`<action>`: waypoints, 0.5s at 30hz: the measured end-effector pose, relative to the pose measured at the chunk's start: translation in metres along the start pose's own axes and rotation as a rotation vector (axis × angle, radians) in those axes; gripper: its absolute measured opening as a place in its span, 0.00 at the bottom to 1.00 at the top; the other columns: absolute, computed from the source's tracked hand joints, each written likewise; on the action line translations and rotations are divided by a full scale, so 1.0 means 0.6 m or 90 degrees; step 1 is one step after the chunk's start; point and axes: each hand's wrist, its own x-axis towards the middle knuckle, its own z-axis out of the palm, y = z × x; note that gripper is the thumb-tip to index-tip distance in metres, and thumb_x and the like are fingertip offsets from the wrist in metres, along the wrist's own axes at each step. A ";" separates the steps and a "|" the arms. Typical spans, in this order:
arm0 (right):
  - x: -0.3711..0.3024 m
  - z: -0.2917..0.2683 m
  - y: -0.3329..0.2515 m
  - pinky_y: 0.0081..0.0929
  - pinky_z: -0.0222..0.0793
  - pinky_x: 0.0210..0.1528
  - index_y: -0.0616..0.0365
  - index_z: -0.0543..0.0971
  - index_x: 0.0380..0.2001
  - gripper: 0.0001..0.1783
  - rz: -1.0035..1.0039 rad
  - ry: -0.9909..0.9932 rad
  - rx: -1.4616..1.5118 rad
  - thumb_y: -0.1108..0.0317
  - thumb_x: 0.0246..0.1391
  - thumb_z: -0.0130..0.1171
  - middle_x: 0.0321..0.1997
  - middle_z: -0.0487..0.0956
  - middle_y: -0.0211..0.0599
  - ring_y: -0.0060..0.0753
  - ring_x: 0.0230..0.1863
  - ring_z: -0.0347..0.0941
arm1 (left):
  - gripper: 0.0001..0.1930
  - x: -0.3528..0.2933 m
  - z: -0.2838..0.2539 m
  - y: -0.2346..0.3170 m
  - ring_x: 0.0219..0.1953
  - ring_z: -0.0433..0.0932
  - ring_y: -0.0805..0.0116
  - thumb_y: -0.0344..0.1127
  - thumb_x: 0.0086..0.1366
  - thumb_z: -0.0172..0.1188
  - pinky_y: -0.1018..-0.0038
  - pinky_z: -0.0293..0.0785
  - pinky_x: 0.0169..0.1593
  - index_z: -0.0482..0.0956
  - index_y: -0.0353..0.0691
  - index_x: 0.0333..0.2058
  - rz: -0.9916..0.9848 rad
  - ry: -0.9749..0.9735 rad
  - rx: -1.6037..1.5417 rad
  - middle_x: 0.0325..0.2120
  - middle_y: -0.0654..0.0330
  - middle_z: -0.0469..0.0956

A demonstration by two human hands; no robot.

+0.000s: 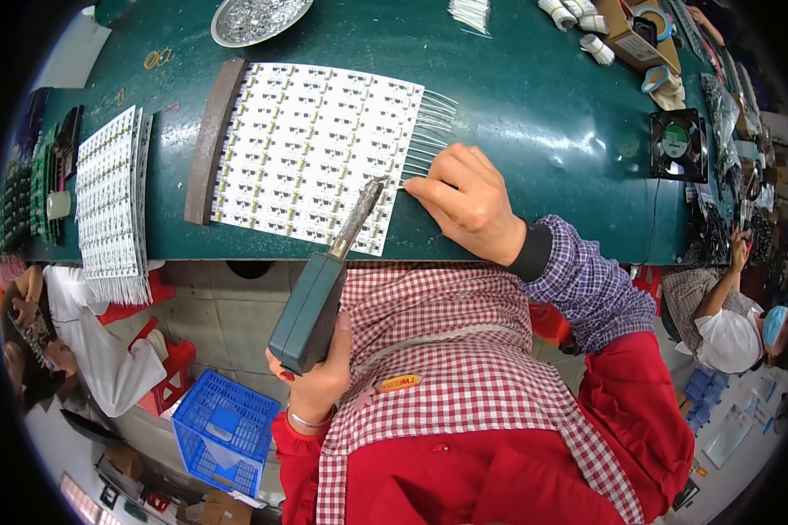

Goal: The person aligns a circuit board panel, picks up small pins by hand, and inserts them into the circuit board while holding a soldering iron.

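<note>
My left hand (324, 372) is wrapped round the handle of a dark green soldering gun (308, 306). Its metal tip touches or hovers just over the right edge of a white circuit board panel (315, 149); I cannot tell which. At that same edge my right hand (474, 203) pinches a thin white wire, mostly hidden by the fingers. Further up the edge, several pale wires (433, 118) stick out to the right. A dark flat bar (212, 149) lies along the panel's left side.
A metal bowl (218, 33) of silvery bits stands at the back. More panels (109, 197) stand at the left, wires hanging over the table edge. Wire bundles (471, 12), a cardboard box (657, 54) and a black fan (678, 144) lie far right. People sit at both sides; a blue crate (223, 398) is below.
</note>
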 end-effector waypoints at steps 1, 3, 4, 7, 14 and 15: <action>-0.001 0.001 0.000 0.32 0.64 0.34 0.56 0.82 0.33 0.13 0.000 -0.003 -0.001 0.77 0.41 0.71 0.27 0.71 0.31 0.35 0.31 0.71 | 0.11 0.000 0.000 -0.001 0.25 0.84 0.65 0.27 0.54 0.72 0.73 0.76 0.29 0.85 0.31 0.36 0.024 -0.006 0.028 0.31 0.55 0.85; -0.001 0.000 0.001 0.32 0.64 0.35 0.56 0.82 0.33 0.13 -0.001 -0.007 0.001 0.77 0.41 0.71 0.27 0.71 0.31 0.35 0.31 0.71 | 0.11 0.000 0.000 0.000 0.26 0.84 0.65 0.26 0.54 0.72 0.73 0.76 0.29 0.85 0.30 0.36 0.028 -0.010 0.032 0.31 0.55 0.85; -0.001 0.000 0.001 0.32 0.64 0.35 0.56 0.82 0.33 0.12 -0.002 -0.011 0.003 0.77 0.42 0.71 0.27 0.70 0.31 0.35 0.31 0.71 | 0.11 0.000 0.000 0.000 0.26 0.84 0.65 0.25 0.54 0.71 0.74 0.76 0.29 0.84 0.30 0.37 0.032 -0.013 0.036 0.31 0.54 0.85; 0.000 -0.001 0.001 0.33 0.64 0.36 0.56 0.82 0.33 0.12 -0.006 -0.016 0.009 0.77 0.42 0.70 0.26 0.70 0.31 0.35 0.31 0.71 | 0.11 0.002 0.001 0.003 0.26 0.84 0.65 0.23 0.54 0.70 0.74 0.77 0.30 0.84 0.28 0.37 -0.033 -0.015 -0.057 0.32 0.53 0.85; -0.001 0.000 0.002 0.33 0.65 0.36 0.56 0.82 0.32 0.12 -0.009 -0.016 0.009 0.77 0.42 0.70 0.26 0.70 0.31 0.35 0.31 0.71 | 0.10 0.006 0.004 0.001 0.26 0.83 0.66 0.23 0.55 0.69 0.74 0.76 0.30 0.83 0.29 0.37 0.009 -0.030 -0.039 0.30 0.54 0.83; -0.001 0.001 0.001 0.33 0.65 0.36 0.56 0.82 0.32 0.12 -0.008 -0.015 0.007 0.77 0.42 0.70 0.26 0.70 0.31 0.35 0.31 0.71 | 0.09 0.005 0.004 0.001 0.26 0.82 0.67 0.23 0.56 0.69 0.75 0.76 0.30 0.83 0.30 0.37 -0.006 -0.034 -0.044 0.29 0.55 0.83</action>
